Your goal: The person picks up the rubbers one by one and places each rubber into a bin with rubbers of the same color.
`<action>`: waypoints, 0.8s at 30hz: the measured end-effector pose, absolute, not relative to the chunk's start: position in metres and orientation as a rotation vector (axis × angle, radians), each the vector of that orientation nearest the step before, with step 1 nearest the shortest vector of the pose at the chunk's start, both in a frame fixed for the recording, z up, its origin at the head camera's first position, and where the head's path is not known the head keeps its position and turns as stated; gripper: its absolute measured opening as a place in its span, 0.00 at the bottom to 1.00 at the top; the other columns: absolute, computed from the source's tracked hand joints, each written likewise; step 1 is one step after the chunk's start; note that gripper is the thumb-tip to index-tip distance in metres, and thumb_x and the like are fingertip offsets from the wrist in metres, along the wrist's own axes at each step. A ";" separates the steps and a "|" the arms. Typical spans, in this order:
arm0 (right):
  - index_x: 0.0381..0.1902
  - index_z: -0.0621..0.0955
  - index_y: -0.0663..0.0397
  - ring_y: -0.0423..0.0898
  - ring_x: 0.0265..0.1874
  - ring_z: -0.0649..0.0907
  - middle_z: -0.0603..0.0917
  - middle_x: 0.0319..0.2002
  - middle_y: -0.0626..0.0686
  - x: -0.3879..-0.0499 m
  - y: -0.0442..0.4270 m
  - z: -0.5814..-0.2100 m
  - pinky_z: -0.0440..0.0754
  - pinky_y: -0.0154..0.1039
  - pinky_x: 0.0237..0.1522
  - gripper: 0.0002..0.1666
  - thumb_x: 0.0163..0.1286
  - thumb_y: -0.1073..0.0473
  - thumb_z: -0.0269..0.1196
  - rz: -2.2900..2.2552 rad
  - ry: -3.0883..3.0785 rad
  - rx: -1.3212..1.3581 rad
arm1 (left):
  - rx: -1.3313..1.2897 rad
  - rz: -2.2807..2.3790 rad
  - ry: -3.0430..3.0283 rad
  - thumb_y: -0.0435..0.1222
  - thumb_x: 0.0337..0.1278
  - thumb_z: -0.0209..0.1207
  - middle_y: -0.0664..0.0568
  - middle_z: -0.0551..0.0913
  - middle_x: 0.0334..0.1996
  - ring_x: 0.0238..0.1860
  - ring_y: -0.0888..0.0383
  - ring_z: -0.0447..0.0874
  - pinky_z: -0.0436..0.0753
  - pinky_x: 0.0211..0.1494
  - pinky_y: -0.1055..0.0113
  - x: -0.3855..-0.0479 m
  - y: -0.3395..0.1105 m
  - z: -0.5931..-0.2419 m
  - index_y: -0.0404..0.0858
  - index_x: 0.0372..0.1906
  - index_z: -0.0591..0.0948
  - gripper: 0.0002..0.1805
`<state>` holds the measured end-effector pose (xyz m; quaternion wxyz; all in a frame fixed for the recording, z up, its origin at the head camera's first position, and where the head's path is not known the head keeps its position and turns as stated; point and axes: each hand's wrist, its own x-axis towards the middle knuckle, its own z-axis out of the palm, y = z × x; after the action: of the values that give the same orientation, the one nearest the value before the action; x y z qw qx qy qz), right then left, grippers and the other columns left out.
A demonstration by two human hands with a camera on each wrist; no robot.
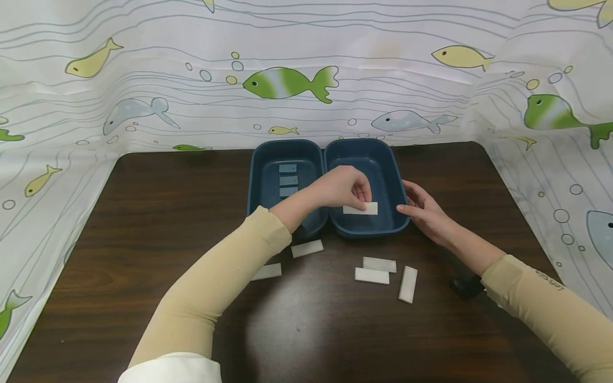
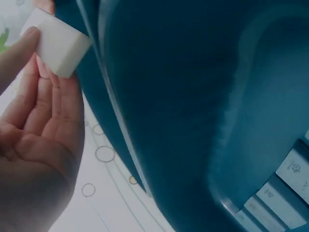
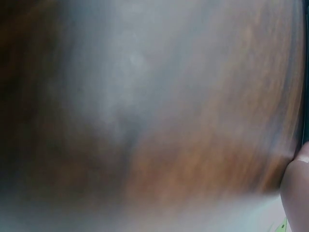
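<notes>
My left hand (image 1: 344, 187) pinches a white rectangular block (image 1: 371, 208) between thumb and fingers over the right blue bin (image 1: 369, 231). The left wrist view shows the thumb on one face of this white block (image 2: 55, 42), with the fingers behind it. At the right bin's outer side, my right hand (image 1: 428, 215) grips the wall, thumb over the rim and fingers outside. In the right wrist view only part of a finger (image 3: 295, 191) shows at the edge.
Beside it stands the left blue bin (image 1: 258, 154), holding several blocks (image 1: 288, 181) in a column; the left wrist view shows small printed marks on them. White blocks (image 1: 371, 275) lie on the brown table (image 1: 143, 255) before the bins. A fish-patterned sheet (image 1: 191, 48) hangs behind.
</notes>
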<state>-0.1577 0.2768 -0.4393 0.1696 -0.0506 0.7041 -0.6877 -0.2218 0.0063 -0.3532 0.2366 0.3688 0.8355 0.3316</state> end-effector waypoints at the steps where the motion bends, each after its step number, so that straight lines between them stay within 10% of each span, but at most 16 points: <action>1: 0.84 0.53 0.57 0.37 0.63 0.74 0.68 0.68 0.42 -0.158 0.277 -0.439 0.82 0.25 0.57 0.41 0.80 0.67 0.58 -1.953 2.004 -0.143 | 1.018 0.892 2.289 0.31 0.62 0.74 0.46 0.89 0.38 0.41 0.55 0.85 0.84 0.48 0.70 -0.223 0.009 -0.353 0.34 0.42 0.90 0.06; 24: 0.84 0.52 0.59 0.37 0.62 0.74 0.66 0.71 0.47 -0.160 0.277 -0.441 0.82 0.24 0.58 0.42 0.80 0.65 0.58 -1.901 2.044 -0.113 | 1.112 0.612 2.099 0.31 0.66 0.70 0.48 0.86 0.37 0.35 0.61 0.79 0.79 0.43 0.73 -0.246 0.035 -0.375 0.33 0.46 0.89 0.07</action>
<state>-0.1597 0.2773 -0.4406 0.1731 -0.0400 0.7206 -0.6701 -0.2461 0.0349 -0.3753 0.3375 0.4266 0.8056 0.2349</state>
